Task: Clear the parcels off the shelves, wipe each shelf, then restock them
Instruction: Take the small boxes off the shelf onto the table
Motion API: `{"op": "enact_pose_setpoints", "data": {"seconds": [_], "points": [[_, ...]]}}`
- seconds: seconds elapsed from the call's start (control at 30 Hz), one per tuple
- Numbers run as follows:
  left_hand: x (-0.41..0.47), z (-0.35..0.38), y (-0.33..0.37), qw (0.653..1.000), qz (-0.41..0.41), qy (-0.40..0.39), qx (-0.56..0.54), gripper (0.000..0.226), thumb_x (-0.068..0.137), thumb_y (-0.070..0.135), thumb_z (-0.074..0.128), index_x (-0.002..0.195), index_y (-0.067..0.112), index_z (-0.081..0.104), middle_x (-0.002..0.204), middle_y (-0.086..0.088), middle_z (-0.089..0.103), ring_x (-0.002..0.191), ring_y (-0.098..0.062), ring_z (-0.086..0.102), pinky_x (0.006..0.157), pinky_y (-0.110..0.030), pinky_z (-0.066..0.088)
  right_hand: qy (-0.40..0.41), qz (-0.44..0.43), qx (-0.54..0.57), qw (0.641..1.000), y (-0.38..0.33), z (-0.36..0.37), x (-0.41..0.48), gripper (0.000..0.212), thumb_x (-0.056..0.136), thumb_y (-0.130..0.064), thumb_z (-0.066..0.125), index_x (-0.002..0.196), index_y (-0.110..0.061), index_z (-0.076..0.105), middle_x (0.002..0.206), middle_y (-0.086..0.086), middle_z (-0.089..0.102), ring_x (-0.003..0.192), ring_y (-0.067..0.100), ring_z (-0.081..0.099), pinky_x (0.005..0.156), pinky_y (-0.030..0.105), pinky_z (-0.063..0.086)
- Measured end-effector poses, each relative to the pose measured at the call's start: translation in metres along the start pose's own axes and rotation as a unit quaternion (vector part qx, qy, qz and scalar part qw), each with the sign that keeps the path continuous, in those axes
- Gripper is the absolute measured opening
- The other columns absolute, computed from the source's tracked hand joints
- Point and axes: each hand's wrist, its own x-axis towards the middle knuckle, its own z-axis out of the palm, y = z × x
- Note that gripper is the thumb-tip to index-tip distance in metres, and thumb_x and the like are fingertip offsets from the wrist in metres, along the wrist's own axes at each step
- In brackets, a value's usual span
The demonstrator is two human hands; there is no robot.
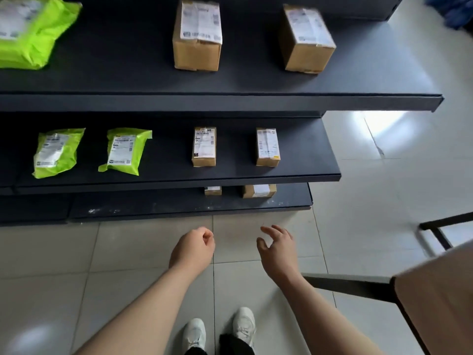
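Parcels are spread over three dark shelves, and none is judged cleared yet. On the top shelf [230, 80] a big mailer [28, 32] is laid flat at the left, with a tall box [197, 37] and an angled box [305, 39] set well apart to its right. On the middle shelf [230, 175] a left mailer [57, 152], a right mailer [125, 151], a left small box [204, 147] and a right small box [267, 147] are lined up with gaps between. Labels are turned upward, probably so each parcel can be read and lifted singly. On the bottom shelf [153, 203], marked with pale scuffs, a low left box [213, 190] and a low right box [259, 190] are half hidden under the middle shelf's front edge, so a reach there would have to be made beneath that lip. Both hands are held low over the floor [384, 201] in front of the bottom shelf, touching nothing: the left hand [193, 248] is curled in on an empty palm, and the right hand [277, 248] is spread with bent fingers. Open tile is left past the shelf ends at the right. A table [440, 290] corner is close beside the right forearm, narrowing the room on that side.
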Motion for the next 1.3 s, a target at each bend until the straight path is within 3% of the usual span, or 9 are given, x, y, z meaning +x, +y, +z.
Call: {"op": "enact_pose_setpoints", "data": {"seconds": [0.23, 0.43, 0.57, 0.73, 0.87, 0.97, 1.17, 1.3], "points": [[0.084, 0.07, -0.036, 0.998, -0.015, 0.021, -0.049, 0.017, 0.093, 0.022, 0.051, 0.103, 0.02, 0.065, 0.097, 0.01, 0.063, 0.089, -0.011, 0.058, 0.077, -0.022, 0.043, -0.012, -0.015, -0.026, 0.999, 0.047, 0.067, 0.084, 0.038, 0.097, -0.027, 0.055, 0.135, -0.02, 0.056, 0.144, 0.001, 0.047, 0.138, 0.019, 0.033, 0.115, 0.03, 0.026], [0.167, 0.138, -0.072, 0.995, -0.016, 0.039, -0.086, 0.017, 0.092, 0.021, 0.052, 0.107, 0.022, 0.062, 0.096, 0.007, 0.062, 0.088, -0.014, 0.059, 0.077, -0.027, 0.048, 0.02, -0.032, -0.044, 0.998, 0.089, 0.144, 0.164, 0.038, 0.096, -0.026, 0.055, 0.133, -0.019, 0.058, 0.142, 0.003, 0.049, 0.137, 0.021, 0.032, 0.113, 0.026, 0.022], [0.232, 0.182, -0.103, 0.994, 0.003, 0.041, -0.103, 0.024, 0.094, 0.022, 0.052, 0.116, 0.021, 0.059, 0.107, 0.004, 0.062, 0.092, -0.014, 0.059, 0.08, -0.027, 0.048, 0.052, -0.063, -0.04, 0.996, 0.112, 0.198, 0.219, 0.038, 0.095, -0.025, 0.056, 0.133, -0.02, 0.058, 0.145, 0.003, 0.047, 0.138, 0.022, 0.03, 0.112, 0.028, 0.022], [0.305, 0.221, -0.129, 0.991, 0.037, 0.091, -0.094, 0.03, 0.096, 0.021, 0.051, 0.125, 0.017, 0.056, 0.126, -0.001, 0.055, 0.107, -0.016, 0.054, 0.081, -0.023, 0.041, 0.113, -0.109, -0.019, 0.987, 0.137, 0.248, 0.277, 0.034, 0.093, -0.021, 0.06, 0.127, -0.021, 0.062, 0.145, 0.003, 0.046, 0.136, 0.021, 0.032, 0.108, 0.03, 0.031], [0.354, 0.246, -0.143, 0.986, 0.072, 0.137, -0.067, 0.023, 0.094, 0.022, 0.054, 0.116, 0.021, 0.056, 0.128, -0.001, 0.046, 0.116, -0.019, 0.044, 0.086, -0.025, 0.039, 0.147, -0.144, -0.005, 0.979, 0.148, 0.272, 0.321, 0.034, 0.091, -0.019, 0.062, 0.125, -0.024, 0.064, 0.142, -0.002, 0.049, 0.13, 0.02, 0.039, 0.104, 0.031, 0.037], [0.388, 0.259, -0.145, 0.973, 0.107, 0.201, -0.035, 0.018, 0.089, 0.02, 0.06, 0.106, 0.021, 0.055, 0.127, -0.001, 0.042, 0.113, -0.022, 0.037, 0.091, -0.028, 0.037, 0.185, -0.175, -0.007, 0.967, 0.151, 0.287, 0.353, 0.033, 0.093, -0.022, 0.059, 0.126, -0.022, 0.063, 0.136, -0.003, 0.051, 0.125, 0.019, 0.043, 0.104, 0.034, 0.04], [0.447, 0.266, -0.13, 0.961, 0.093, 0.255, 0.057, 0.054, 0.081, 0.042, 0.068, 0.126, 0.022, 0.045, 0.149, -0.014, 0.017, 0.134, -0.033, 0.02, 0.112, -0.041, 0.021, 0.237, -0.226, 0.003, 0.945, 0.16, 0.305, 0.39, 0.031, 0.092, -0.024, 0.06, 0.122, -0.022, 0.065, 0.124, -0.005, 0.054, 0.113, 0.017, 0.048, 0.099, 0.03, 0.041], [0.471, 0.27, -0.119, 0.97, 0.053, 0.216, 0.098, 0.062, 0.078, 0.053, 0.067, 0.125, 0.023, 0.04, 0.144, -0.02, 0.023, 0.132, -0.038, 0.027, 0.109, -0.045, 0.028, 0.26, -0.237, -0.021, 0.936, 0.167, 0.304, 0.4, 0.032, 0.092, -0.03, 0.06, 0.123, -0.024, 0.064, 0.121, -0.004, 0.054, 0.113, 0.014, 0.042, 0.098, 0.031, 0.039]]}}
